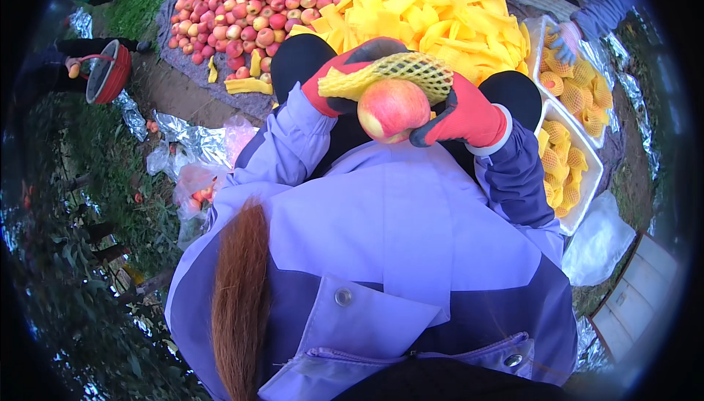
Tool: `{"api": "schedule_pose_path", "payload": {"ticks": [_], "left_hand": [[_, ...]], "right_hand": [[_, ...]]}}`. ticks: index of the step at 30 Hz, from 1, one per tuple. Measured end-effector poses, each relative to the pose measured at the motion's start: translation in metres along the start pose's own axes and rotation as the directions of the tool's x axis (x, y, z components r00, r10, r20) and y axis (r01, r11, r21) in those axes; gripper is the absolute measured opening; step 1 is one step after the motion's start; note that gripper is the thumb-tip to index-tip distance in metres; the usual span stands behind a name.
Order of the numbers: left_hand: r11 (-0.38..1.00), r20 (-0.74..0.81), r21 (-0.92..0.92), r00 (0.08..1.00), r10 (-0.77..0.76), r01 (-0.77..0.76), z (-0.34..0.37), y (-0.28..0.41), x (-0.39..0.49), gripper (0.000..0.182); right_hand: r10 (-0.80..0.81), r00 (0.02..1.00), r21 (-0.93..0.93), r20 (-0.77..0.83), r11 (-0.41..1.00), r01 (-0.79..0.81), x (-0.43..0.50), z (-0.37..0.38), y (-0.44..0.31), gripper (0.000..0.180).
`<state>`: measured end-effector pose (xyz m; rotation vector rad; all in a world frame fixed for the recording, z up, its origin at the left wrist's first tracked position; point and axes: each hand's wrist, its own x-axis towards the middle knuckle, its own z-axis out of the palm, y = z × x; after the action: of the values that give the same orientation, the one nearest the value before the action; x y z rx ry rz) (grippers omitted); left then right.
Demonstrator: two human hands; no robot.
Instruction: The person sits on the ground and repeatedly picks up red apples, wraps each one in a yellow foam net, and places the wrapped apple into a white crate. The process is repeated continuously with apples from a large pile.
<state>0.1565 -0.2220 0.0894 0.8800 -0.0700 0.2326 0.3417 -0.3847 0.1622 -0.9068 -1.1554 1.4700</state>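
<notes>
A red and yellow apple [393,109] is held in front of my knees by my right hand [467,112], in a red and grey glove, with the thumb along its lower right side. My left hand [344,73], gloved alike, grips a yellow foam net sleeve [410,68] that is stretched over the top of the apple and covers only its upper back; part of its fingers is behind the net. Beyond my knees lie a large heap of loose apples [258,7] and, to its right, a pile of flat yellow foam nets [423,10].
Two white foam boxes [591,181] of netted apples [583,87] stand at the right, with a co-worker's gloved hand [564,43] over the farther one. At the left another person holds a red basket [113,73]. Plastic bags [201,181] and silver foil [187,131] lie at the left.
</notes>
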Motion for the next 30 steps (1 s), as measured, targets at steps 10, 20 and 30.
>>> {"api": "schedule_pose_path", "payload": {"ticks": [10,20,30], "left_hand": [[0.927,0.076,0.334,0.975,-0.207,0.171,0.009,0.052,-0.019,0.059],[0.774,-0.495,0.619,0.831,0.253,0.134,0.027,0.070,-0.028,0.024],[0.509,-0.148,0.859,0.923,0.355,-0.058,0.079,0.034,-0.008,0.044]], "right_hand": [[0.156,0.965,0.142,0.213,0.972,-0.188,0.023,0.021,-0.010,0.114],[-0.083,0.928,-0.182,-0.364,0.983,0.017,0.026,-0.010,0.053,0.080],[-0.210,0.855,0.171,-0.474,0.931,0.323,0.028,-0.025,0.046,0.073]]}}
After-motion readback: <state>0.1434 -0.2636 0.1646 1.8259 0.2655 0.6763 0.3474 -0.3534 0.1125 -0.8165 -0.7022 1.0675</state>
